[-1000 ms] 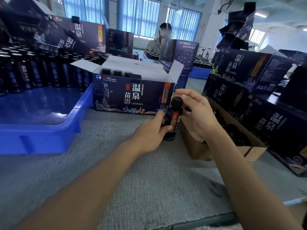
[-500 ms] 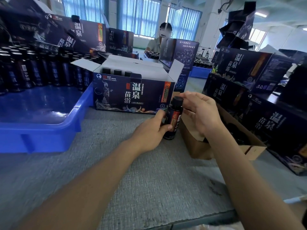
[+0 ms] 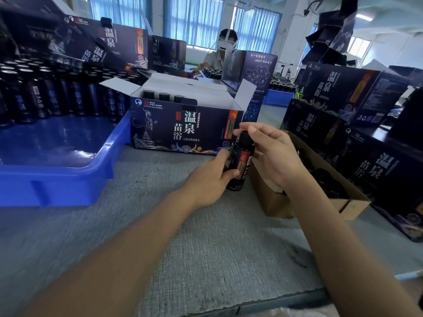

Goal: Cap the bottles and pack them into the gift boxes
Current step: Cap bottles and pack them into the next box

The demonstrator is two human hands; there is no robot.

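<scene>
grey woven cloth [image 3: 183,236] covers the table, and on it, just in front of the open gift box [image 3: 183,131], a dark bottle [image 3: 242,161] with an orange-and-red label leans a little to the right. its base is down at the cloth, though i cannot tell whether it touches. the left hand [image 3: 209,179] grips the bottle round its lower body, thumb across the front and fingers curled behind. a black cap [image 3: 245,137] sits on the bottle's neck. the right hand [image 3: 277,154] reaches in from the right at cap height, its thumb [image 3: 251,129] stretched over the cap's top and the other fingers passing behind the bottle. i cannot tell whether it pinches the cap or only touches it.

the gift box stands with its white flaps raised, and three capped bottles [image 3: 164,97] show in a row at its left end. to the left a blue tray [image 3: 57,172] touches the box's corner, with rows of dark bottles [image 3: 45,92] at its far side. just right of the held bottle is a brown cardboard box [image 3: 277,202] with dark items inside, too dim to name. closed gift boxes [image 3: 343,94] are stacked on the right, and more lean behind the tray. a second person [image 3: 225,53] sits across the table.
</scene>
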